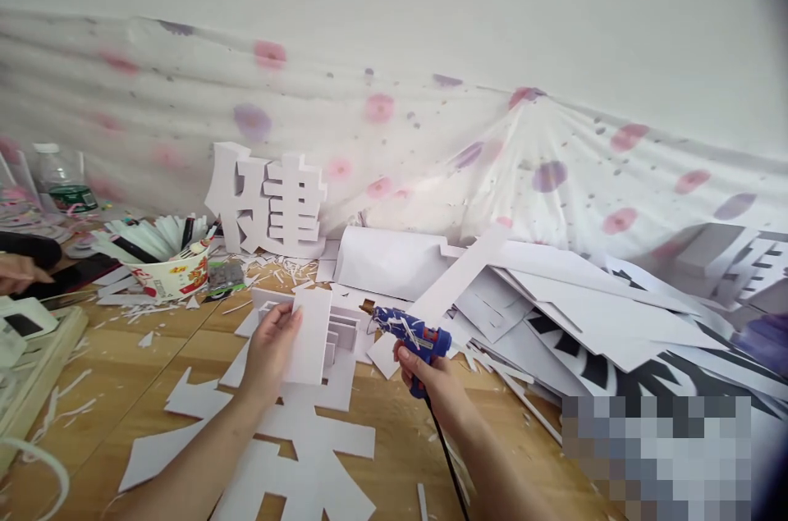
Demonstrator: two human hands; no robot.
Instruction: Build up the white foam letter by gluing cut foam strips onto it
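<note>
A flat white foam board piece point(309, 340) is pinched in my left hand point(274, 340), over a large white cut-out character point(295, 455) that lies on the table. Upright white strips point(345, 332) stand on the far part of that character, just beyond the held piece. My right hand point(431, 373) is wrapped round the handle of a blue hot glue gun point(410, 330). Its nozzle points left toward the upright strips, apart from them. White shreds cling to the gun's body, and a black cord hangs below it.
At the back stands a finished-looking white 3D character point(268, 201). A paper tub point(176, 275) full of white strips sits on the left, near a plastic bottle point(65, 180). White sheets point(591, 299) pile up on the right. Another person's hand point(18, 273) is at the left edge.
</note>
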